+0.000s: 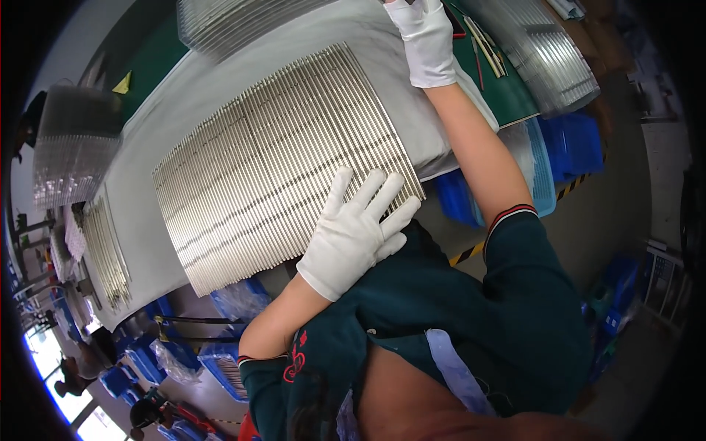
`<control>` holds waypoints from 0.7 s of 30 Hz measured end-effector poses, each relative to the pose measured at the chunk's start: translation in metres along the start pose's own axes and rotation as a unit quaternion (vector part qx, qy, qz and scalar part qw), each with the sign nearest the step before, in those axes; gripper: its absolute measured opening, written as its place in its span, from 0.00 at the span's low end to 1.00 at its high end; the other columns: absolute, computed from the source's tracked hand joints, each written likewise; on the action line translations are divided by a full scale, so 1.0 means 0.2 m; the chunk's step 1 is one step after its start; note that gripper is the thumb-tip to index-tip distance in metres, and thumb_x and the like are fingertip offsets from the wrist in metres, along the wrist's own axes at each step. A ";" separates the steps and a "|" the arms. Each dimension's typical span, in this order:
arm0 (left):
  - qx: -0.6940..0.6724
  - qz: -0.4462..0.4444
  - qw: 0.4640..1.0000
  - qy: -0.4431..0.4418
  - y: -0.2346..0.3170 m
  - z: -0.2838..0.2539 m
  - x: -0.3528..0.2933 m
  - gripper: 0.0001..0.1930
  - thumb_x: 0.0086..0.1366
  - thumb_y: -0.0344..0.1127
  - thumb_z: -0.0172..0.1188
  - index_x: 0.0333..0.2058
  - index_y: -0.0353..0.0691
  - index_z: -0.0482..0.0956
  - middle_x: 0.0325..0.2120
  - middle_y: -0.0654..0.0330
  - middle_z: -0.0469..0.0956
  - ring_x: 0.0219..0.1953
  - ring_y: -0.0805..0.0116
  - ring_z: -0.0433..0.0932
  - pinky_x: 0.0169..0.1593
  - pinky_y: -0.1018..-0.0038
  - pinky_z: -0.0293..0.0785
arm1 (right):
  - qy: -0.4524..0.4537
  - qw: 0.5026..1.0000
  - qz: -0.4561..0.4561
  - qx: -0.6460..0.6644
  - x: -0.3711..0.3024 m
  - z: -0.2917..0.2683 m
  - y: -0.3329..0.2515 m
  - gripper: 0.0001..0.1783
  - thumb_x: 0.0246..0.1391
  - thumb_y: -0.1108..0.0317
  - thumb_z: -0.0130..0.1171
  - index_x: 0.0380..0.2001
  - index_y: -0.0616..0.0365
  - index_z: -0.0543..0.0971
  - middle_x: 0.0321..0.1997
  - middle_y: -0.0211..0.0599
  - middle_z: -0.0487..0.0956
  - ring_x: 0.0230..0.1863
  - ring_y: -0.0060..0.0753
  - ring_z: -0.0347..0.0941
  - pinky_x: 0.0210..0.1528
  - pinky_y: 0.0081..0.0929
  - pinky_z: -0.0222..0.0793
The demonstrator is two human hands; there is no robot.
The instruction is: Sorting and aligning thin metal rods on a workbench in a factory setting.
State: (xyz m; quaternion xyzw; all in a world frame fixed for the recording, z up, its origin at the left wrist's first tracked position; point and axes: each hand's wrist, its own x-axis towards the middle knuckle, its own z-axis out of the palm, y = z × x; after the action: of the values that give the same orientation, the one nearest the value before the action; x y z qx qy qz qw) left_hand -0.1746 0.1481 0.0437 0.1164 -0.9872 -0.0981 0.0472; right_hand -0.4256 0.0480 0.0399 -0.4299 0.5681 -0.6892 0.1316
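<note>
**Gloved Hands Steady a Ribbed Metal Panel on the Bench**

Workshop bench (147, 158) draped in pale grey sheeting fills the middle of the view, with blue plastic crates (220, 360) crowded on the floor beneath its near edge. Closest to us, the person's dark green shirt (515, 316) and both bare forearms come up from below. Now the left hand (358, 229), in a white cotton glove: it lies flat, palm down, on the near corner of the ribbed metal panel (283, 165), fingers spread wide and straight across the slats. That looks like a steadying press, weight on the corner so the sheet does not slide on the cloth. The wrist is bent back, the forearm angling in from the lower left.

The panel itself is a broad sheet of fine parallel silver bars lying flat on the sheeting, tilted across the bench, its near edge overhanging slightly toward the person.

Further out, the right arm is stretched long and nearly straight, reaching past the panel's far corner. The right hand (426, 40), gloved too, rests at the top edge of the view; its fingers run out of frame, so I cannot tell whether they grip anything.

Beyond that, a green mat (507, 92) carries thin rods, and stacks of clear ribbed trays (548, 62) sit at the far right, with another stack (73, 143) at the left.
</note>
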 end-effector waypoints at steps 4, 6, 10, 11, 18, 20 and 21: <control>-0.029 0.028 0.999 -0.007 0.01 0.02 0.11 0.28 0.65 0.54 0.58 0.61 0.52 0.72 0.62 0.57 0.69 0.66 0.57 0.65 0.71 0.44 0.52 | 0.058 0.986 -0.056 -0.147 0.07 0.00 0.05 0.33 0.60 0.66 0.55 0.67 0.64 0.66 0.55 0.49 0.80 0.48 0.37 0.80 0.51 0.27 0.75; -0.028 0.041 0.999 -0.007 0.02 0.04 0.18 0.29 0.64 0.55 0.58 0.62 0.53 0.71 0.62 0.57 0.68 0.67 0.58 0.64 0.71 0.43 0.51 | 0.014 0.998 0.031 -0.044 0.05 -0.01 -0.03 0.32 0.60 0.67 0.52 0.67 0.66 0.65 0.54 0.47 0.80 0.49 0.34 0.78 0.53 0.24 0.74; -0.041 0.056 0.997 0.017 0.03 0.09 0.25 0.30 0.63 0.56 0.59 0.61 0.53 0.72 0.63 0.57 0.68 0.67 0.57 0.63 0.70 0.42 0.51 | -0.001 0.999 0.043 0.006 0.05 -0.03 0.00 0.32 0.62 0.65 0.52 0.68 0.67 0.64 0.56 0.46 0.78 0.52 0.33 0.76 0.55 0.25 0.72; -0.039 0.056 0.998 0.013 0.04 0.09 0.25 0.30 0.63 0.56 0.59 0.61 0.53 0.72 0.63 0.57 0.68 0.67 0.57 0.63 0.70 0.42 0.52 | 0.028 0.999 0.015 0.031 0.05 -0.03 0.07 0.32 0.64 0.65 0.52 0.68 0.67 0.64 0.57 0.47 0.77 0.53 0.33 0.76 0.56 0.25 0.71; -0.017 0.026 0.999 -0.013 0.00 0.04 0.11 0.28 0.64 0.54 0.59 0.61 0.53 0.72 0.62 0.58 0.68 0.65 0.57 0.64 0.70 0.43 0.51 | 0.062 0.997 0.023 0.040 0.05 -0.05 0.08 0.31 0.67 0.64 0.52 0.68 0.68 0.63 0.60 0.47 0.75 0.56 0.35 0.74 0.59 0.26 0.68; -0.007 0.010 1.000 -0.008 0.00 0.01 0.06 0.28 0.62 0.50 0.61 0.60 0.53 0.70 0.60 0.60 0.68 0.65 0.61 0.64 0.71 0.45 0.52 | 0.055 0.998 0.016 0.034 0.06 -0.06 0.10 0.31 0.66 0.64 0.53 0.68 0.68 0.64 0.60 0.47 0.75 0.56 0.35 0.73 0.60 0.26 0.68; -0.007 0.010 1.000 -0.009 0.00 0.01 0.04 0.28 0.62 0.50 0.61 0.60 0.53 0.70 0.60 0.60 0.68 0.65 0.61 0.64 0.71 0.45 0.52 | 0.048 0.998 0.008 0.028 0.06 -0.06 0.11 0.31 0.66 0.64 0.53 0.68 0.68 0.64 0.60 0.47 0.75 0.57 0.35 0.73 0.60 0.26 0.68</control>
State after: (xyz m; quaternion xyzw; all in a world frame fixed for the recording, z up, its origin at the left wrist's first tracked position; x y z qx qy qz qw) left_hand -0.1831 0.1457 0.0425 0.1057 -0.9879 -0.1059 0.0401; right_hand -0.4487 0.0406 0.0264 -0.3886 0.5578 -0.7232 0.1215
